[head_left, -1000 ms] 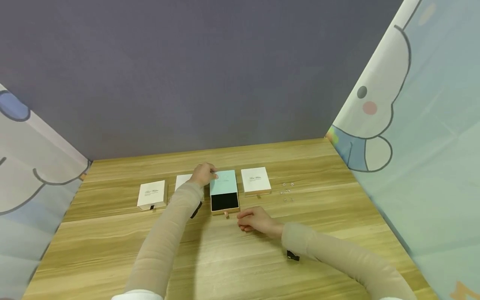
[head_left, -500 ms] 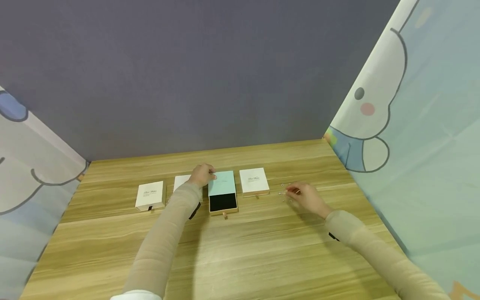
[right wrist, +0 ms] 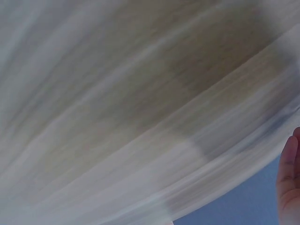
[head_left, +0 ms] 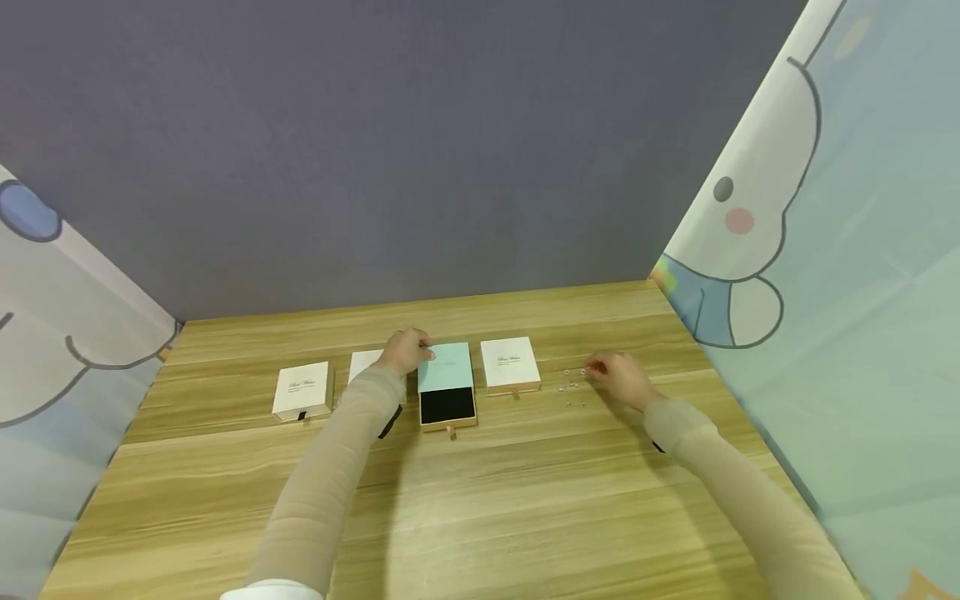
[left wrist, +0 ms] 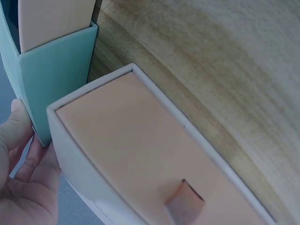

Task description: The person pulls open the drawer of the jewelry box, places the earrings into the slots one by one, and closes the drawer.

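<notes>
My left hand (head_left: 405, 350) holds the mint-green sleeve of a jewelry box (head_left: 452, 367) at its left side, thumb on top. The box's drawer (head_left: 447, 406) is pulled partway out toward me and shows a black lining. In the left wrist view, my thumb and fingers pinch the green sleeve (left wrist: 58, 89) near a corner. Over to the right, my right hand (head_left: 624, 382) has its fingertips down at a small shiny piece (head_left: 583, 372), perhaps an earring. Several similar tiny pieces (head_left: 574, 385) lie beside it. Whether my fingers grip the piece is too small to tell.
A white box (head_left: 510, 365) stands right of the green one. Another white box (head_left: 364, 361) is partly covered by my left arm, and its peach drawer front (left wrist: 136, 145) shows close up. A third white box (head_left: 302, 389) stands at the left. A grey wall backs the wooden table.
My right hand has moved from in front of the open drawer to the small pieces at the right, then slightly farther back. The left hand has stayed on the green box.
</notes>
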{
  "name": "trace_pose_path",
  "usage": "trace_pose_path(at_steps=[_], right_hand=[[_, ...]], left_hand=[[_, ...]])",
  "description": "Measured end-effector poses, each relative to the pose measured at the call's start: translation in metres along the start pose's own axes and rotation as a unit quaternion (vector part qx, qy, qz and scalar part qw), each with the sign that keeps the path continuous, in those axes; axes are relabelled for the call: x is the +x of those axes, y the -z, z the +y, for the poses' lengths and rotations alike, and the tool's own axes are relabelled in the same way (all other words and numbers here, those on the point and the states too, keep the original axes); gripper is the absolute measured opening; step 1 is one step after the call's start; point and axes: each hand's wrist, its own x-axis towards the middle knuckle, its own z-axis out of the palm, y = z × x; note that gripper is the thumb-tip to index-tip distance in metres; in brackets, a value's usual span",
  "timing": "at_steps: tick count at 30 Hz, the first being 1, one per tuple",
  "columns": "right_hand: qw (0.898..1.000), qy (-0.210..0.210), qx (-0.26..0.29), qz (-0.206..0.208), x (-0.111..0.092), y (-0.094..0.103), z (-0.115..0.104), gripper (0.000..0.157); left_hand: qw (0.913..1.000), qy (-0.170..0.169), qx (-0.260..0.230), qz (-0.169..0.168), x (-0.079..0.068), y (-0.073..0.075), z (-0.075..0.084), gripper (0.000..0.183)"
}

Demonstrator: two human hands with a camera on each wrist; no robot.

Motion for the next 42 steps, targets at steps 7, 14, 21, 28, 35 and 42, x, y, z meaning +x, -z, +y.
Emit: trace_pose_path(at_steps=[7, 14, 21, 28, 35, 42], right_hand=[[1.000, -0.012, -0.012, -0.012, 0.005, -0.005, 0.001, 0.021], [1.000, -0.020, -0.019, -0.012, 0.008, -0.010, 0.002, 0.018], [1.000, -0.007, -0.009, -0.006, 0.009, -0.011, 0.001, 0.015], [1.000, -0.003, -0.011, -0.006, 0.009, -0.012, 0.000, 0.012], [0.999, -0.029, 0.006, -0.017, 0.011, -0.013, 0.002, 0.012], [0.999, -0.024, 0.047, -0.007, 0.011, -0.011, -0.002, 0.017]], left_hand=[[1.0000, 0.003, -0.006, -0.007, 0.000, 0.002, 0.004, 0.032], [0.9999, 0.005, -0.006, -0.008, -0.001, 0.003, 0.004, 0.032], [0.9999, 0.010, -0.003, -0.007, 0.000, 0.004, 0.003, 0.032], [0.9999, 0.009, -0.005, -0.003, 0.001, 0.003, 0.003, 0.032], [0.9999, 0.012, -0.009, -0.005, 0.001, 0.002, 0.001, 0.032], [0.9999, 0.014, -0.007, -0.006, 0.002, 0.002, 0.001, 0.033]])
